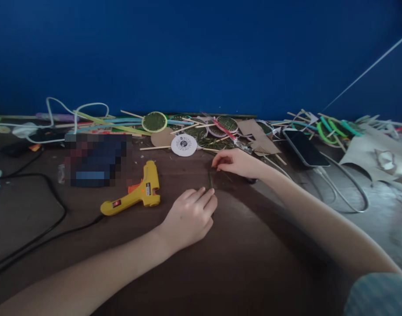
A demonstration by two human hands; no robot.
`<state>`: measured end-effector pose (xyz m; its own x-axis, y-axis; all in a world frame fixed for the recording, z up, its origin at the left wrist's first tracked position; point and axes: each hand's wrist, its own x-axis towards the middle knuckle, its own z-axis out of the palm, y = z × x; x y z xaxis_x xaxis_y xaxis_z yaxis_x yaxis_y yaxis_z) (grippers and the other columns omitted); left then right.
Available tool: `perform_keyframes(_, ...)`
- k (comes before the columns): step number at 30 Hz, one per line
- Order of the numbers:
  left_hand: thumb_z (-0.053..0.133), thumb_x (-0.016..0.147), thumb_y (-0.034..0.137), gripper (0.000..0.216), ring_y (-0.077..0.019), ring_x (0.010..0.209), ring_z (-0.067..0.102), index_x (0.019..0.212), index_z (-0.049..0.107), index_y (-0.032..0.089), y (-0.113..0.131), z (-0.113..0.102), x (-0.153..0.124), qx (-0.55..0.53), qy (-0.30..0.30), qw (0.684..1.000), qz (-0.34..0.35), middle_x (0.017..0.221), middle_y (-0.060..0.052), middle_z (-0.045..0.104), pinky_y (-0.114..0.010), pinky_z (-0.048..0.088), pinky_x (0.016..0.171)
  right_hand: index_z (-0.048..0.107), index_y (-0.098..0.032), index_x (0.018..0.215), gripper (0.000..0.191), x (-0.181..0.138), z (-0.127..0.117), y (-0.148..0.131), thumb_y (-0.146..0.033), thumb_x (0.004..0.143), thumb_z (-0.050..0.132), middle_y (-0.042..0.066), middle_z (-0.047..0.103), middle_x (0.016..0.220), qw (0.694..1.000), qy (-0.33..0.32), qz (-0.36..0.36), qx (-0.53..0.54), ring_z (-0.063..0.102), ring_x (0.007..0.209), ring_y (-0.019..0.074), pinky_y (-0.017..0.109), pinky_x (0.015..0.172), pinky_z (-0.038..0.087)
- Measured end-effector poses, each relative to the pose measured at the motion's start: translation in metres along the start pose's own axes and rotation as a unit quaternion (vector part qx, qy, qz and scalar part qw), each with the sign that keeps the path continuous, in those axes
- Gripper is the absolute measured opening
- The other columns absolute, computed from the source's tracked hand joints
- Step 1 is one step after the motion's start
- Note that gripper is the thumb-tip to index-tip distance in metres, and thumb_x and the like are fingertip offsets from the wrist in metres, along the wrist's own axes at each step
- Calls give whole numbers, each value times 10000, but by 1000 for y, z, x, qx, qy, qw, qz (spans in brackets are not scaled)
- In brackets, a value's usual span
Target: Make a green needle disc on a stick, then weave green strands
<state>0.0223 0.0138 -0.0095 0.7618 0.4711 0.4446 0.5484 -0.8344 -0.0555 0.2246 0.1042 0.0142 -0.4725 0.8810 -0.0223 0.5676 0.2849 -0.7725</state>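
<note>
A thin green strip [210, 180] lies on the dark brown table [240, 263] between my two hands. My left hand [190, 217] rests on the table with fingers together, its fingertips pinching the near end of the strip. My right hand [235, 163] is curled, its fingertips closed at the strip's far end. A yellow glue gun [135, 195] lies just left of my left hand, its black cord trailing off to the left.
Along the blue wall lies a clutter of sticks, green woven discs [154, 121], a white round label [184, 145], cardboard pieces [258, 138] and green rings [332, 128]. A phone [305, 148] lies to the right, with a cable loop beside it. Black cords cross the left side.
</note>
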Motion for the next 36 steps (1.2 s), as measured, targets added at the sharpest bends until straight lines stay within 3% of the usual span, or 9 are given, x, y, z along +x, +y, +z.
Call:
perform_keyframes(5, 455, 746, 112, 308, -236, 977, 630, 998, 630, 83, 0, 0, 0, 2, -8, 1000, 2, 1095, -107, 666, -351, 496, 786, 622, -186, 750, 186, 12, -5, 8, -67, 692, 492, 27, 666, 829, 986, 151, -25, -72, 616, 786, 164, 329, 767, 478)
perform_keyframes(7, 453, 746, 111, 308, -236, 975, 630, 995, 631, 84, 0, 0, 0, 2, -6, 1000, 2, 1094, -106, 667, -349, 497, 783, 623, -184, 769, 171, 13, -6, 7, -86, 702, 500, 29, 661, 852, 980, 183, -43, -73, 614, 787, 165, 332, 764, 478)
perform_keyframes(10, 451, 748, 108, 309, -235, 971, 632, 998, 630, 83, 0, 0, 0, 1, -4, 1000, 0, 1091, -101, 668, -348, 498, 779, 604, -181, 802, 126, 8, -7, 1, -134, 733, 510, 15, 648, 768, 990, 141, -21, 1, 610, 631, 129, 279, 612, 487)
perform_keyframes(14, 459, 746, 111, 301, -241, 975, 631, 992, 629, 79, 1, 0, 0, -1, -10, 1000, -2, 1091, -107, 667, -354, 497, 783, 603, -181, 803, 104, -1, -4, -12, -158, 715, 554, 19, 652, 753, 992, -50, 33, 108, 606, 570, 109, 222, 484, 459)
perform_keyframes(16, 465, 741, 111, 298, -242, 970, 632, 987, 630, 75, 1, -1, 0, -1, -10, 1000, 0, 1087, -112, 668, -355, 498, 779, 605, -174, 767, 100, -2, -1, -14, -124, 690, 564, 25, 654, 749, 987, -83, 66, 125, 612, 575, 107, 212, 483, 463)
perform_keyframes(20, 468, 741, 109, 298, -236, 967, 634, 987, 635, 84, 1, -1, 0, -2, -5, 1000, -3, 1080, -105, 673, -350, 499, 780, 585, -160, 732, 120, 2, 6, -10, -61, 682, 537, 17, 637, 704, 988, 12, 97, 116, 613, 570, 98, 202, 492, 467)
perform_keyframes(25, 450, 755, 112, 308, -237, 975, 632, 999, 637, 88, 0, 0, -1, -4, -6, 1000, -2, 1093, -101, 668, -354, 500, 781, 580, -160, 785, 117, 7, 8, -4, -85, 709, 533, 28, 646, 775, 986, 106, 45, 122, 648, 670, 125, 223, 564, 496)
perform_keyframes(30, 452, 751, 104, 306, -239, 968, 635, 992, 640, 82, 1, -1, 0, 0, -4, 1000, -1, 1083, -109, 671, -353, 502, 772, 589, -170, 930, 241, 4, 3, -5, -94, 706, 543, 50, 646, 935, 993, 72, 8, 94, 643, 637, 116, 231, 547, 494)
perform_keyframes(36, 462, 753, 110, 304, -251, 967, 634, 990, 647, 66, 2, -1, 0, 5, -7, 1000, 9, 1083, -126, 668, -358, 498, 784, 542, -160, 929, 265, 4, 4, -2, -66, 682, 562, 7, 615, 735, 990, 72, 28, 115, 636, 635, 123, 271, 650, 520)
